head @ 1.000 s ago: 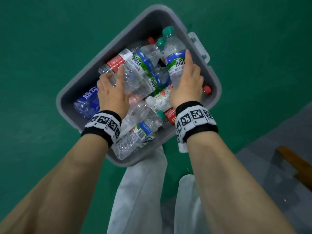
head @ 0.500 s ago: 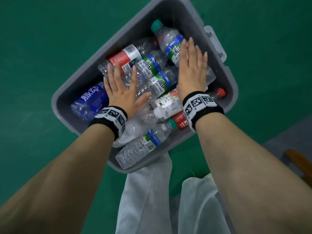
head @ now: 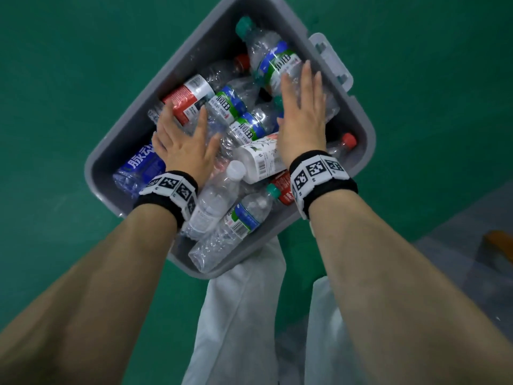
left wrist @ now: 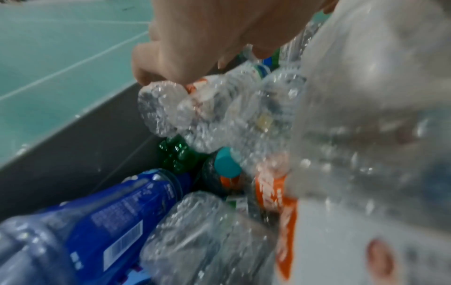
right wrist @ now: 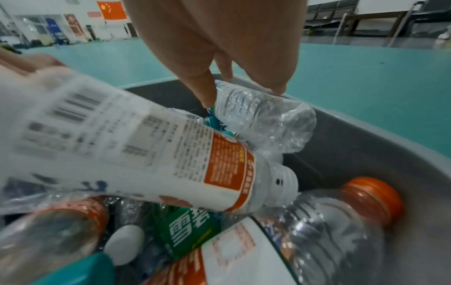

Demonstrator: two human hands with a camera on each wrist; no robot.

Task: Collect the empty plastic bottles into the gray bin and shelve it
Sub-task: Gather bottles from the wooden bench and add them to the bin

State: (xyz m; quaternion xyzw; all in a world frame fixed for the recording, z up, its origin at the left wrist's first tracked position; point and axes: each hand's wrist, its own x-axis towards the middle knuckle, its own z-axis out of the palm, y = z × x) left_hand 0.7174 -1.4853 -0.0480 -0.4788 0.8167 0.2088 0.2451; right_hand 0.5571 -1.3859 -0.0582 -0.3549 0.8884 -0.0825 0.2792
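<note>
With both my left hand and right hand flat on the bottles heaped mid-frame in the gray bin, holding nothing, pressing unevenly could pop one over the rim.

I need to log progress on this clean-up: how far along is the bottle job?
Done: the empty plastic bottles lie piled in the gray plastic bin. In hand: the left hand and right hand press flat on the pile, nothing gripped. Left: the bin sits on the green floor, not yet shelved.

Gray bin on green floor
</note>
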